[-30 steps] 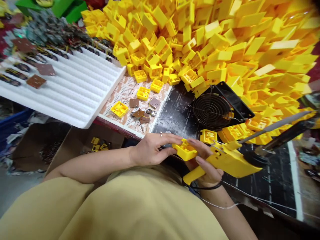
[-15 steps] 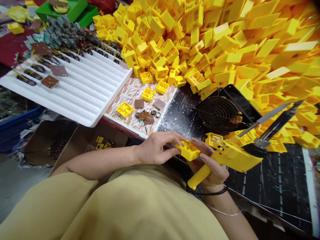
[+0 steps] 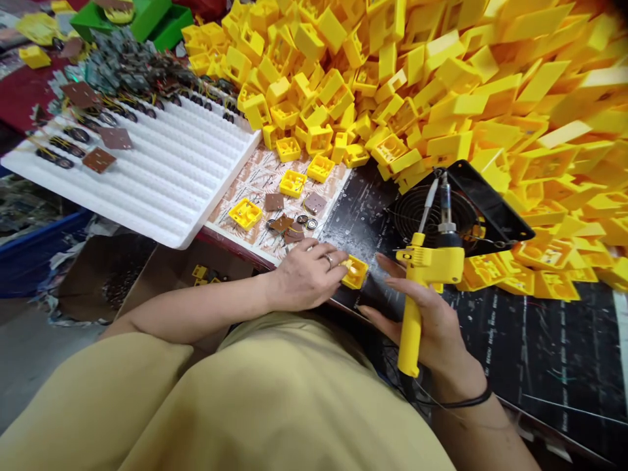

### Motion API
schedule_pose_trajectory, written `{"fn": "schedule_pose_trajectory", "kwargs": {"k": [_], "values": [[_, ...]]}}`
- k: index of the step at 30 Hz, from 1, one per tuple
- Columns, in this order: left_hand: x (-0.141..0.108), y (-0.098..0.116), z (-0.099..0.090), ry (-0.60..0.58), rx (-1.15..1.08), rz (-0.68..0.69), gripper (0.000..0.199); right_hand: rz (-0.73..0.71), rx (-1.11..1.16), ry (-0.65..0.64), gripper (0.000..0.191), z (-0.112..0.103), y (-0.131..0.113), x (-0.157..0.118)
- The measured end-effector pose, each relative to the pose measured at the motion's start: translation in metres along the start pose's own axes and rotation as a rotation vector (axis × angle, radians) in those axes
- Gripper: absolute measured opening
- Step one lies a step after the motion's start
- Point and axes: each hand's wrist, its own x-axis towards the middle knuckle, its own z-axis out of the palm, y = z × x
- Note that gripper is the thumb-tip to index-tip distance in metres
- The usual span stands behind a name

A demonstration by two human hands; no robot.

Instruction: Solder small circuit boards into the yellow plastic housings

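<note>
Yellow housing (image 3: 357,273) sat center frame, open side up, on the black surface of the bench (image 3: 510,340), near its front edge. Left hand (image 3: 309,278) was at the housing's left side, fingers touching it; couldn't tell if they pinched it or just rested there. Ring (image 3: 329,260) on that hand.

Right hand (image 3: 439,320), right of center, had its fingers gripping the handle of a yellow soldering gun (image 3: 436,263). Handle pointed down, metal tip up, in front of the black fan (image 3: 495,206) as seen from the camera. Black band (image 3: 466,402) around the right wrist.

Just up-left of the housing: brown circuit boards (image 3: 275,201) and small round speakers (image 3: 311,224) on the patterned section, plus several open yellow housings, nearest the left edge being one (image 3: 245,214) beside the white foam tray (image 3: 161,176). Tray filled the left, boards and wired speakers along its far and left edges.

Big heap of yellow housings (image 3: 417,85) covered the top center and upper right. Green bin (image 3: 127,23) upper left, blue crate (image 3: 49,239) at the left edge.
</note>
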Motion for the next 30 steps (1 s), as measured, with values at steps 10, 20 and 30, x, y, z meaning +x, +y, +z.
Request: {"fn": "schedule_pose_trajectory", "kwargs": {"k": [10, 20, 30], "values": [[0.03, -0.073, -0.028, -0.27, -0.136, -0.402, 0.018, 0.032, -0.084, -0.045, 0.056, 0.01, 0.002, 0.007], [0.078, -0.117, -0.063, -0.063, -1.116, -0.847, 0.015, 0.065, -0.064, -0.024, 0.044, 0.02, 0.007, 0.009], [0.078, -0.115, -0.046, -0.113, -1.46, -1.031, 0.013, 0.05, -0.051, 0.006, 0.041, 0.022, 0.002, 0.015]]}}
